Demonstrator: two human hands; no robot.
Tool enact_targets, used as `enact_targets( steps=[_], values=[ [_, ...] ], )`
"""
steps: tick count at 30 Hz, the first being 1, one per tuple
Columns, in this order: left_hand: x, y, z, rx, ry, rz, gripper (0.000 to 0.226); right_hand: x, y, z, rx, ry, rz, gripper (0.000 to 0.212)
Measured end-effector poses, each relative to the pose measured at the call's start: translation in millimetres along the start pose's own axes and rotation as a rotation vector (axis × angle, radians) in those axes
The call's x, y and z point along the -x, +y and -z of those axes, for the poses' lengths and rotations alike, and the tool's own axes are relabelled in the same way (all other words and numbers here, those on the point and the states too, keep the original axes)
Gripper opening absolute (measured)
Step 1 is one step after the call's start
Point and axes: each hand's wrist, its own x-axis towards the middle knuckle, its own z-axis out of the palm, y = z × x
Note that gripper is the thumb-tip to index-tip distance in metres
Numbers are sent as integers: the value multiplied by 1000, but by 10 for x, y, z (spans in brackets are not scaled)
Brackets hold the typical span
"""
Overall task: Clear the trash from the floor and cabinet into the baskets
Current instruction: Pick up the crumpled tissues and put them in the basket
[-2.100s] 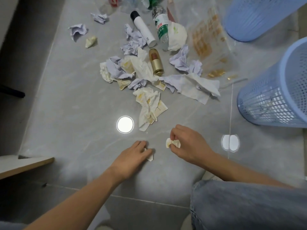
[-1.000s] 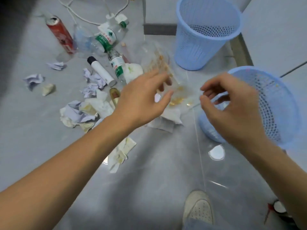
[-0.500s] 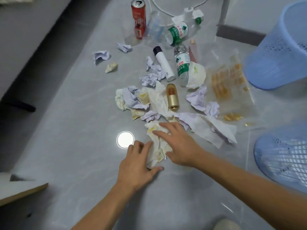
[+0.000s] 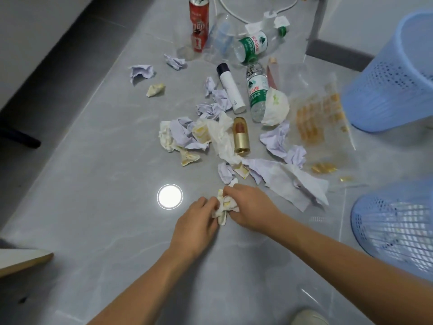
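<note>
On the grey floor, my left hand [image 4: 196, 221] and my right hand [image 4: 253, 207] both grip a crumpled white-and-yellow tissue wad [image 4: 225, 206] from either side, bunching it between them. Beyond them lies a pile of trash: crumpled lilac papers [image 4: 185, 133], a large flat paper sheet [image 4: 288, 181], a gold bottle [image 4: 240, 135], a white tube [image 4: 230, 89], a green-label water bottle [image 4: 256, 90] and a red can [image 4: 199, 22]. Two light-blue mesh baskets stand at the right, one near [image 4: 398, 228] and one farther back [image 4: 393, 78].
A clear plastic sheet with orange capsules [image 4: 318, 118] lies between the pile and the far basket. A second green-label bottle [image 4: 255, 45] and a white cable [image 4: 236, 15] lie at the back. A board edge [image 4: 23, 259] juts in at the left; my shoe [image 4: 309, 317] shows at the bottom.
Both hands came back from the near basket to the floor, pressed on the spread tissue and have now gathered it into a tight wad between them.
</note>
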Motion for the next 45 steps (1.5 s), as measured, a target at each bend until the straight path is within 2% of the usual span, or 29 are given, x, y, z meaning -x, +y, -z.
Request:
enact_targets(
  steps=[2,5,11,17,22,25,27,28,30,31,33,35,37,38,40,42,45],
  values=[
    [0,22,-2,51,-7,-17,8,49,20,5,-42,-1,-35,19],
    [13,83,57,101,4,-70,14,190,76,108,-169,59,-93,18],
    [-52,648,468,243,76,-285,22,716,-44,803,-421,328,-185,18],
    [-343,1979,879,296,88,-639,22,1619,3,1912,-411,670,-367,18],
    [-582,3360,553,251,57,-900,20,2641,483,2507,-305,958,-585,19],
    [-684,3939,124,123,-3,-942,21,3094,879,2485,-221,961,-809,15],
    [-665,4177,-67,-40,-65,-908,30,3321,1078,2390,-189,847,-947,23],
    [-622,4237,-110,-114,-55,-898,35,3405,1130,2346,-182,748,-1009,33],
    [-512,4182,-78,-112,68,-911,35,3476,1142,2281,-96,564,-1091,62],
    [-442,4062,-19,-80,109,-913,30,3470,1122,2258,-24,567,-1094,69],
    [-318,3638,97,-47,110,-873,21,3335,968,2240,63,741,-977,58],
    [-262,3045,206,-91,72,-754,16,3012,631,2243,31,932,-794,40],
    [-268,2426,287,-138,33,-582,15,2552,244,2212,-53,983,-595,28],
    [-283,2139,316,-154,8,-492,16,2298,96,2136,-91,948,-483,24],
    [-334,1641,351,-186,-15,-339,19,1815,-14,1852,-152,779,-332,23],
    [-397,1243,377,-240,14,-232,27,1409,77,1467,-135,580,-313,30],
    [-588,837,416,-325,131,-149,46,1028,361,968,-38,358,-400,55]
  ],
)
